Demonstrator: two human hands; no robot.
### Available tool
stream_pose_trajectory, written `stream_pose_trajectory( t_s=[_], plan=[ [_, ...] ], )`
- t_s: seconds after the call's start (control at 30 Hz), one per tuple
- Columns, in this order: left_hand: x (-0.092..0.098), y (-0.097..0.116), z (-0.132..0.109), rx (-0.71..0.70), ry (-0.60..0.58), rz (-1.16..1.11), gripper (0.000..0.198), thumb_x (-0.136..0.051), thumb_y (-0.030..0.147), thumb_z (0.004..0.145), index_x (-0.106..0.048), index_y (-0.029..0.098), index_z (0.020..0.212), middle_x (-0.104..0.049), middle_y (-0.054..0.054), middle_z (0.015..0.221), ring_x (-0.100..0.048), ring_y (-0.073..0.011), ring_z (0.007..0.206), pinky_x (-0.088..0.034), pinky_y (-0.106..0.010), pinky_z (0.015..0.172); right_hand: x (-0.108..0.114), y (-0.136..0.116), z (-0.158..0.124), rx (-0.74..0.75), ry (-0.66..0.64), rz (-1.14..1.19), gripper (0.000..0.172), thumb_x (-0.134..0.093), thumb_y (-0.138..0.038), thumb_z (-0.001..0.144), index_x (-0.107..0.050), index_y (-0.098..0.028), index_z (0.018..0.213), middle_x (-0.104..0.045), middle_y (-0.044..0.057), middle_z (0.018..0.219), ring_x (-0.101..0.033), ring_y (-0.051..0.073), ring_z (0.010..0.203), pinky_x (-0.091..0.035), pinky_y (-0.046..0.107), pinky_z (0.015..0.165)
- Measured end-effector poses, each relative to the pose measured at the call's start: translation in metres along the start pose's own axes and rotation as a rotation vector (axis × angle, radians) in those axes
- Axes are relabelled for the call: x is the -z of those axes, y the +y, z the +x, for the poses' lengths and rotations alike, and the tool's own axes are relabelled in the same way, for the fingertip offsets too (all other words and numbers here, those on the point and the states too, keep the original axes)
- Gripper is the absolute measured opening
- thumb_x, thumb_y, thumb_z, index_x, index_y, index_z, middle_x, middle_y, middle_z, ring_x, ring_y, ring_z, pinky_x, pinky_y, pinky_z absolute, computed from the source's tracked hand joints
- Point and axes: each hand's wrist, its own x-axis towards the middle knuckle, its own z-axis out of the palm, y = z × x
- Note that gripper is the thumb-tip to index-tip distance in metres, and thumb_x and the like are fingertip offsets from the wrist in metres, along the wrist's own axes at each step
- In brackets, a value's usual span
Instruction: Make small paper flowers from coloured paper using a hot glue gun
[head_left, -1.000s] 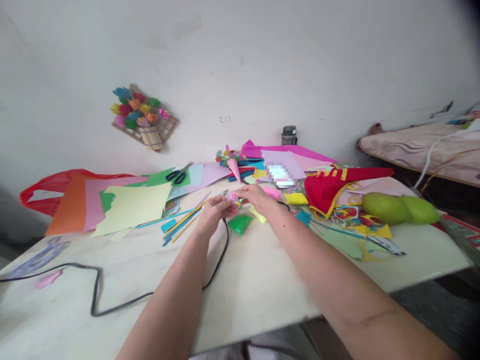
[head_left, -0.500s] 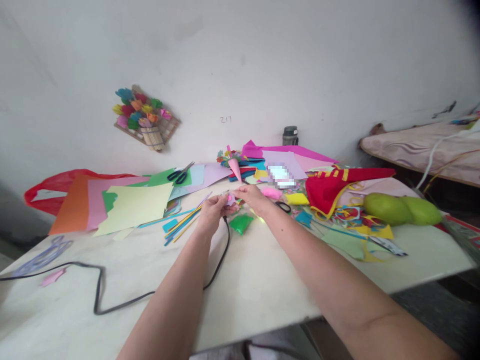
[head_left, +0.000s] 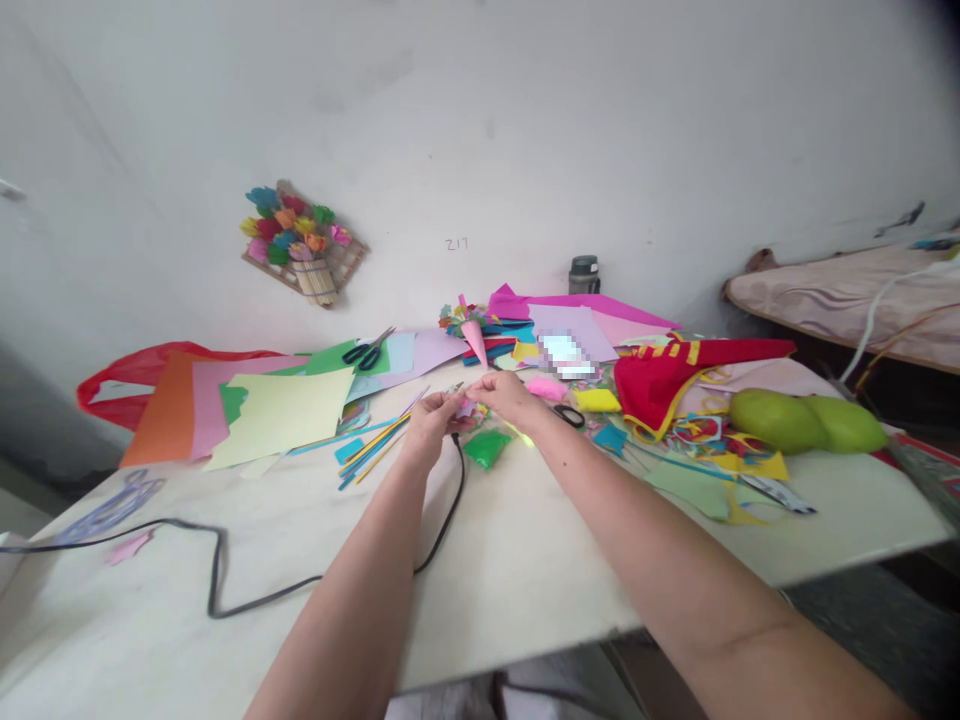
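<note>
My left hand (head_left: 433, 422) pinches a small purple paper piece (head_left: 465, 408), mostly covered by its fingers. The fingertips of my right hand (head_left: 501, 397) are closed together right beside that piece, at its upper edge; what they pinch is too small to name. Just below the hands a green packet (head_left: 487, 448) lies on the table, near the end of a black cable (head_left: 457, 500). Thin coloured paper strips (head_left: 373, 452) lie left of my left hand. A pink paper cone with colourful paper flowers (head_left: 472, 338) stands behind the hands.
Coloured sheets (head_left: 281, 415) and dark scissors (head_left: 367, 350) lie at the left. Pink and yellow packets (head_left: 598, 401), black-handled scissors (head_left: 568, 415), a red cloth (head_left: 649, 390), green fruits (head_left: 780, 418) and paper scraps lie right. A bottle (head_left: 583, 275) stands behind.
My left fingers and thumb have come up over the purple piece, which shows less now. My right fingertips remain close to it. The whole view has shifted slightly.
</note>
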Motion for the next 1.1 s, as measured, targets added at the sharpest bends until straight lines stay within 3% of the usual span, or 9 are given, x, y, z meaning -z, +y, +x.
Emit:
stream_pose_trajectory(
  t_s=[0.53,0.77,1.1],
  plan=[
    [-0.0053,-0.0007,0.0003,-0.081,0.054,0.138,0.035,-0.065,0.045,0.06,-0.048,0.014,0.063,-0.056,0.001,0.05,-0.056,-0.0119,0.045,-0.049,-0.025,0.049,-0.0013,0.002,0.0026,0.045,0.032,-0.09,0.016,-0.055,-0.025,0.064,-0.062,-0.01,0.063,-0.053,-0.001,0.053,-0.045,0.009,0.051,-0.036,0.021,0.05],
    [0.001,-0.0021,0.0028,-0.022,0.031,0.063,0.043,-0.052,0.056,0.067,-0.051,0.013,0.071,-0.057,-0.002,0.051,-0.058,-0.0152,0.048,-0.047,-0.026,0.047,0.0028,0.0023,0.0045,0.074,0.036,-0.093,0.015,-0.058,-0.026,0.064,-0.061,-0.012,0.062,-0.058,0.001,0.06,-0.05,0.01,0.057,-0.039,0.022,0.056],
    [-0.0032,-0.0024,-0.0005,-0.065,0.013,0.135,0.037,-0.064,0.047,0.061,-0.047,0.014,0.063,-0.056,0.0,0.051,-0.056,-0.0123,0.046,-0.047,-0.026,0.049,0.0023,-0.0021,0.0003,0.044,0.02,-0.068,0.014,-0.055,-0.024,0.064,-0.061,-0.011,0.062,-0.054,-0.001,0.056,-0.047,0.01,0.054,-0.037,0.022,0.054]
  ],
)
